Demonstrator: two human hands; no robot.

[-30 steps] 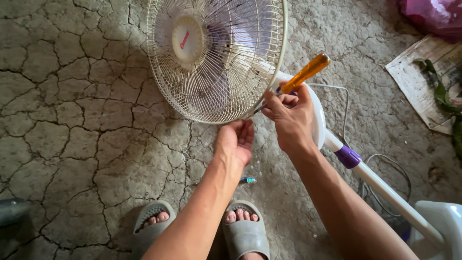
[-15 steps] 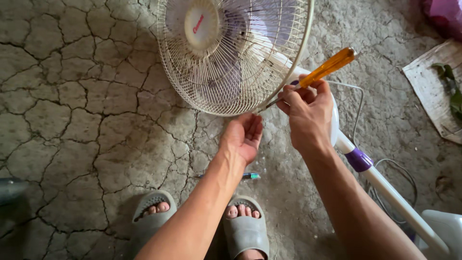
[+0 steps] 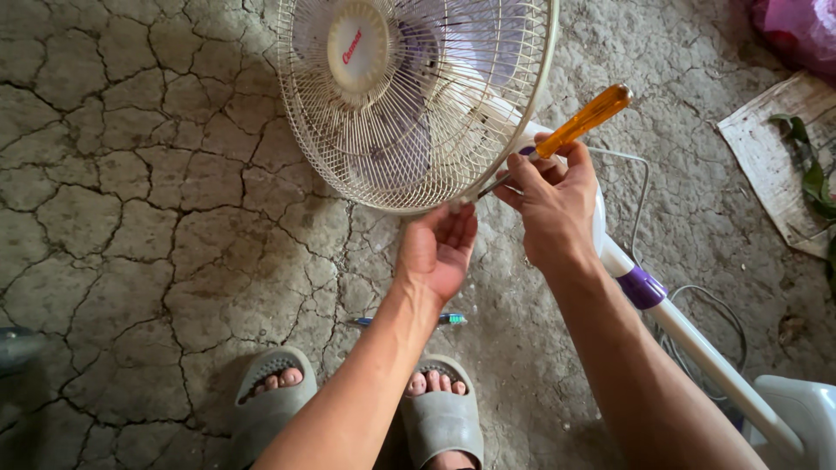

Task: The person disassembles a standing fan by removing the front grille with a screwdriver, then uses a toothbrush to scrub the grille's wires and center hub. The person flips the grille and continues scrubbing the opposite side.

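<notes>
A white standing fan lies tipped over on the cracked concrete floor, its wire grille (image 3: 409, 104) facing up towards me. My right hand (image 3: 553, 204) grips a screwdriver with an orange handle (image 3: 582, 120); the metal tip points at the grille's lower rim. My left hand (image 3: 438, 248) is cupped palm up just under that rim, its fingertips touching the grille edge, with nothing held in it. The fan's white pole with a purple collar (image 3: 642, 287) runs down to the right.
A small blue-handled tool (image 3: 409, 320) lies on the floor by my feet in grey slippers (image 3: 440, 413). The fan's base (image 3: 797, 413) is at lower right with a grey cord (image 3: 714, 313). A board with leaves (image 3: 784, 157) and a pink bag (image 3: 797, 30) lie at right.
My left hand has risen from below the grille up to its lower rim. The right hand keeps the screwdriver at the same spot on the rim; the view shifted slightly.
</notes>
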